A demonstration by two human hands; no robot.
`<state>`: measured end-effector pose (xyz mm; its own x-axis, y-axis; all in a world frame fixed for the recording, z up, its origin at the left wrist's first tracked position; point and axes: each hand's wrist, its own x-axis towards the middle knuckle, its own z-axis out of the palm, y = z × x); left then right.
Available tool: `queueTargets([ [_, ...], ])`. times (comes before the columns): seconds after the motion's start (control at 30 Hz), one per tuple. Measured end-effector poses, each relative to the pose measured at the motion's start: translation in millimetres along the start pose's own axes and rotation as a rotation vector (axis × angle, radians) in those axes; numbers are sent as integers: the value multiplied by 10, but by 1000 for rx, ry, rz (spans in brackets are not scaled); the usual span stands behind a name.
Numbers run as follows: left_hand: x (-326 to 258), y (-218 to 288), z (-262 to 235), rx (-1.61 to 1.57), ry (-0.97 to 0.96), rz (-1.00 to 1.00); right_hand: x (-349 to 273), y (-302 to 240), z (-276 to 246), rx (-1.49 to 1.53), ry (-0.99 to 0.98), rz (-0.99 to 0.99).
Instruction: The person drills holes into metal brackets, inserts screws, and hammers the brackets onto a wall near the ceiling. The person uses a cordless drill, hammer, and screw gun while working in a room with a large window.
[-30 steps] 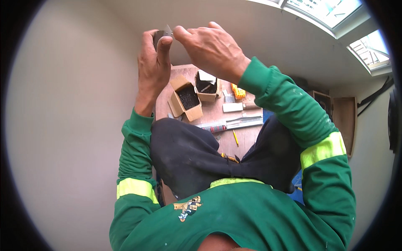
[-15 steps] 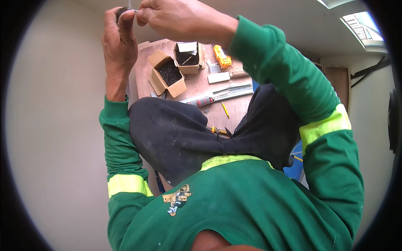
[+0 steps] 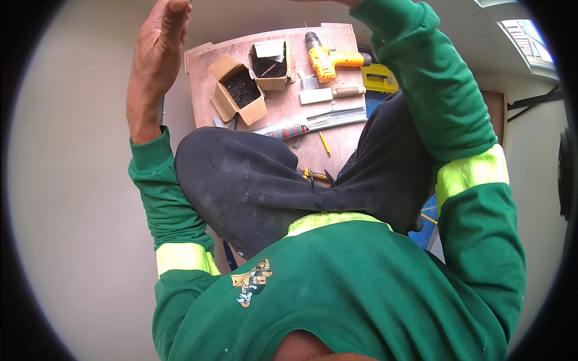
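Note:
My left hand (image 3: 155, 57) is raised at the upper left, its thumb pressed toward curled fingers. A tiny dark bit of something shows beside the thumb, but the top edge cuts it off and I cannot make out what it is. Only the wrist edge of my right hand (image 3: 338, 2) shows at the top; its fingers lie beyond the picture. Below the hands, on a wooden board (image 3: 201, 78), stand two open cardboard boxes: a nearer box (image 3: 248, 112) full of small black screws (image 3: 242, 91) and a farther box (image 3: 272, 84) with more dark pieces and a loose flap.
A yellow cordless drill (image 3: 325, 63) lies at the board's far right. Nearer are a wooden-handled tool (image 3: 316, 96) with a pale blade, metal strips (image 3: 337, 117), a red-and-grey tube (image 3: 289, 131), a yellow pencil (image 3: 325, 144) and a yellow cutter (image 3: 314, 175). A wall (image 3: 72, 180) rises on my left.
Both hands have moved up, mostly taking the right one out of the picture. The left also shifted left. The whole drill and a yellow case beside it have come into sight.

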<state>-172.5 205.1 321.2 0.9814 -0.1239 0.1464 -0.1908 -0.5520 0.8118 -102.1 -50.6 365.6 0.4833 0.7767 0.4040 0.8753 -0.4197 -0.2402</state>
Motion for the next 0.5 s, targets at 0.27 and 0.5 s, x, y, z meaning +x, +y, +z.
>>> queueTargets([
  [0.27,37,89,132,-291,203,-7,-45,-734,216,623,240,427],
  [0.5,136,-45,-695,-295,643,-1,-265,279,-119,430,294,489],
])
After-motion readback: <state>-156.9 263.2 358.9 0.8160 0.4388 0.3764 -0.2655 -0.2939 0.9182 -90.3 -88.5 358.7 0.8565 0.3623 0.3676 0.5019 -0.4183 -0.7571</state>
